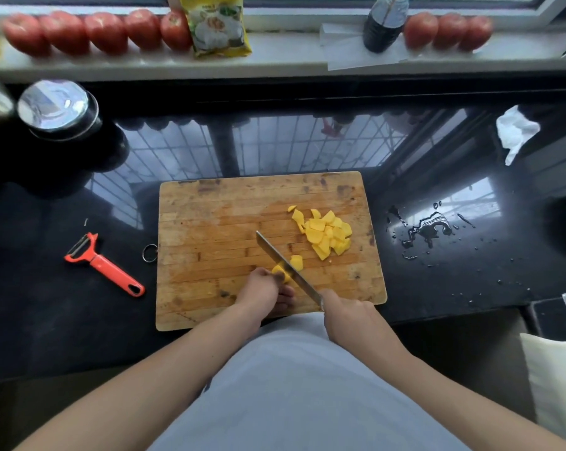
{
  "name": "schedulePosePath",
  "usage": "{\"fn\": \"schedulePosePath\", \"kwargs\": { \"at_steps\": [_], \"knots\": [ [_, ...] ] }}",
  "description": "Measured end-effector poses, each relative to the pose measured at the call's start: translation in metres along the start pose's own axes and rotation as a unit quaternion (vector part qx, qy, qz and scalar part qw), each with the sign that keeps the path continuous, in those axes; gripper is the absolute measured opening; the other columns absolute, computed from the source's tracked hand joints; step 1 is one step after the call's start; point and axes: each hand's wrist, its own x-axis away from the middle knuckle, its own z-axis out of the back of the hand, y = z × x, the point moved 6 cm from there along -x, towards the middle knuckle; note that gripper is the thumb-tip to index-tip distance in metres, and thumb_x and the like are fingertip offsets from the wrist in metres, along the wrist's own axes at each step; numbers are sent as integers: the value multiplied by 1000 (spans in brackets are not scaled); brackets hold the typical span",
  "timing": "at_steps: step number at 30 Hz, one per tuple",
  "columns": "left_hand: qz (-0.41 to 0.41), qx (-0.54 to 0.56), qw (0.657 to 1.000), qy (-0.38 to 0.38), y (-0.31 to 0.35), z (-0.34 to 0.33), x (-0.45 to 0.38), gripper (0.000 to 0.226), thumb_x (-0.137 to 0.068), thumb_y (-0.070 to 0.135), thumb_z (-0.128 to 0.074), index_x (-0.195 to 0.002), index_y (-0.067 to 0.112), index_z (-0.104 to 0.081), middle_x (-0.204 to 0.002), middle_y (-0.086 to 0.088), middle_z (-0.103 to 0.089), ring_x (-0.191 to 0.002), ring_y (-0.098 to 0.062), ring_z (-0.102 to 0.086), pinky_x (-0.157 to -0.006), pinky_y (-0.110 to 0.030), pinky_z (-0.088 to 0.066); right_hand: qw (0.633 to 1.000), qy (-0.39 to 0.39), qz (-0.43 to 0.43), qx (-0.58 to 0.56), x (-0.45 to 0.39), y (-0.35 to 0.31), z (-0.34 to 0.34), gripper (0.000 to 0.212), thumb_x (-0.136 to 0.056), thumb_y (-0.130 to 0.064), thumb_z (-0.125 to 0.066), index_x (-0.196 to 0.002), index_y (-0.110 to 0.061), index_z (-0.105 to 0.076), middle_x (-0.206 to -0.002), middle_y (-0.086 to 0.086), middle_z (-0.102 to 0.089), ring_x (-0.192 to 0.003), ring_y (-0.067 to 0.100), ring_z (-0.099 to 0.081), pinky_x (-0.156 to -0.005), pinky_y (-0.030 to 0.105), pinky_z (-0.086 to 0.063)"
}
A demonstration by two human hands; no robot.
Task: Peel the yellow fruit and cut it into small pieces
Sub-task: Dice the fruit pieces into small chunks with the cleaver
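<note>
Board (210,229): fruit (283,273) at left grip (263,292) fingertips.

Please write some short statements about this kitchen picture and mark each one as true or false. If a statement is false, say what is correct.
1. The right hand holds the knife over the cutting board. True.
2. The left hand holds the red peeler. False: the peeler lies on the dark counter, left of the board, and the left hand steadies the uncut piece of yellow fruit.
3. A pile of cut yellow pieces lies on the right part of the board. True.
4. The tomatoes are on the cutting board. False: they stand in a row on the window sill.
5. Spilled liquid lies on the counter, right of the board. True.
</note>
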Motion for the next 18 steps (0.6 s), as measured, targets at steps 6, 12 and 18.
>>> {"fn": "schedulePosePath", "kwargs": {
  "at_steps": [6,12,18],
  "knots": [
    [-8,4,1000,5,-3,0,-4,11,-107,21,-54,-99,15,-49,-77,-12,-74,-76,-31,-72,-73,-39,-58,1000,7,11,10,5,-1,1,20,-100,-7,-39,-116,-17,-45,-98,6,-68,-75,32,-62,-48,32,-22],
    [-21,-7,1000,6,-4,-1,-6,12,-107,25,-54,-101,15,-50,-74,-9,-75,-75,-29,-73,-65,-35,-58,1000,23,16,12,8,12,-16,24,-80,4,-55,-86,-17,-43,-58,6,-57,-40,28,-24,-41,30,-5],
    [-38,-31,999,9,-1,-3,-6,11,-102,14,-53,-111,8,-55,-85,-20,-77,-77,-37,-76,-60,-35,-60,995,70,60,25,-31,-15,-12,20,-83,4,-49,-89,-14,-45,-70,8,-64,-56,32,-65,-44,31,-29]
  ]
}}
